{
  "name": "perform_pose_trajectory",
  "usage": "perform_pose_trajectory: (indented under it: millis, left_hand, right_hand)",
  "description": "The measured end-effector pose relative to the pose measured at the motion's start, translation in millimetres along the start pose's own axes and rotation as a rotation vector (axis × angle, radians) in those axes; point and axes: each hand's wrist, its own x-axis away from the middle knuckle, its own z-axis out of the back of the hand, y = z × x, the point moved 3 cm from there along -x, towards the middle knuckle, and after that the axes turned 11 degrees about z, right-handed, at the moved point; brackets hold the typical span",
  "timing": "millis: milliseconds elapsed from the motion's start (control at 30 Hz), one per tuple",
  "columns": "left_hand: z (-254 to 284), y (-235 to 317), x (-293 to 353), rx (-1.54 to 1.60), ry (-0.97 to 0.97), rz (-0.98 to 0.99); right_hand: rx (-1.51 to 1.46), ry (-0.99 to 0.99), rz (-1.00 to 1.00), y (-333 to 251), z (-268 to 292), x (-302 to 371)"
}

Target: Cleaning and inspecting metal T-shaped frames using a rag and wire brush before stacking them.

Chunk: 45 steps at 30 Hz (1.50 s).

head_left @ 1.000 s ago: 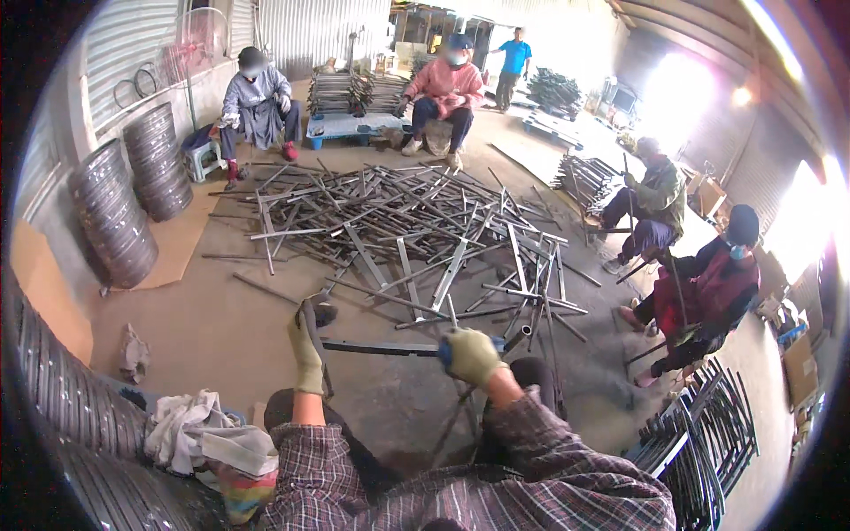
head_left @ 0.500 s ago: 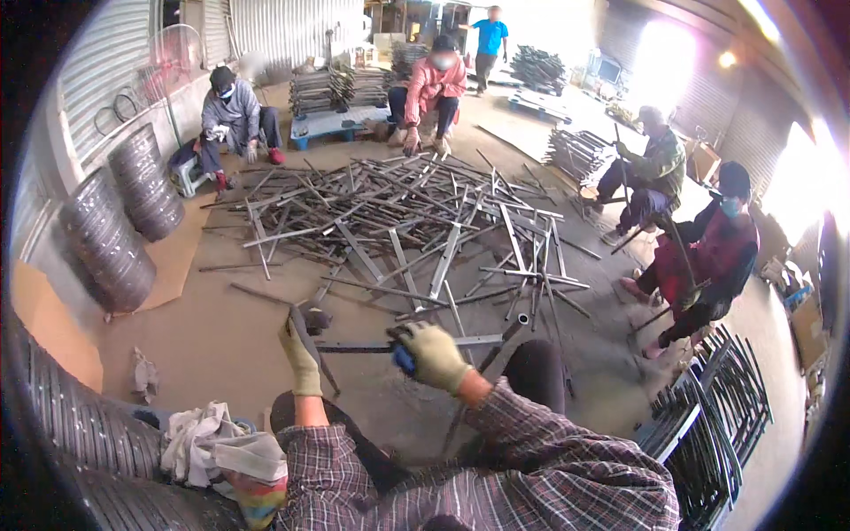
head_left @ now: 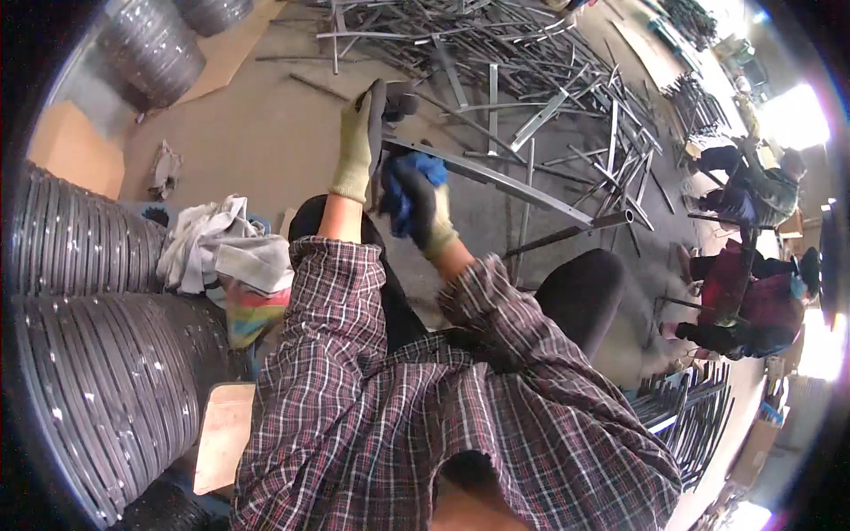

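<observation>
Your bar (head_left: 500,177) is in front of you, above your lap, joined at its right end to a dark tube (head_left: 560,236) whose round open mouth shows just past the joint. Take the bar as your reference. Its long axis slants: the left end is farther from your body, the right end nearer to it, just above your knee (head_left: 580,288).

Your left hand (head_left: 356,146) is at the bar's left end, gloved fingers closed around what looks like the frame's other upright. Your right hand (head_left: 427,205) is bunched around a blue cloth (head_left: 403,196), on your side of the bar and close to that same left end. So both hands crowd one end, and nearly the whole length lies to the right of your right hand, which is the nearer one to the bar's middle and far joint. The fingers hide the contact, so you cannot tell here whether the cloth presses on the metal or only sits beside it.

Beyond the bar spreads the pile (head_left: 505,49) of loose frames. Left of the bar, on your side, are the rags (head_left: 217,243) and the ribbed coils (head_left: 115,398).
</observation>
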Motion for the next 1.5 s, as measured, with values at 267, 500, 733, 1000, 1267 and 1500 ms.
perform_pose_trajectory:
  millis: [267,500,733,1000,1267,1500]
  left_hand:
    - [1.0,11.1,16.0,-0.123,0.088,-0.003]
    - [4.4,10.3,13.3,0.0,0.096,-0.051]
    - [1.3,-6.9,-2.1,0.118,-0.005,-0.042]
    - [1.1,-4.6,-5.0,-0.087,0.026,-0.065]
    - [7.7,-8.6,-2.2,-0.028,0.026,-0.09]
    - [-26.3,27.3,5.2,-0.202,0.182,-0.046]
  right_hand:
    - [-0.82,0.119,-0.205,27.1,43.2,-6.2]
    - [-0.573,0.234,-0.017,-50.8,166.8,33.2]
    - [-0.361,-0.163,-0.573,59.5,78.0,92.6]
    - [1.366,-0.481,-0.541,169.0,253.7,155.6]
    - [2.016,-0.282,-0.691,174.6,318.0,171.3]
    - [1.916,-0.23,-0.354,167.6,311.2,147.0]
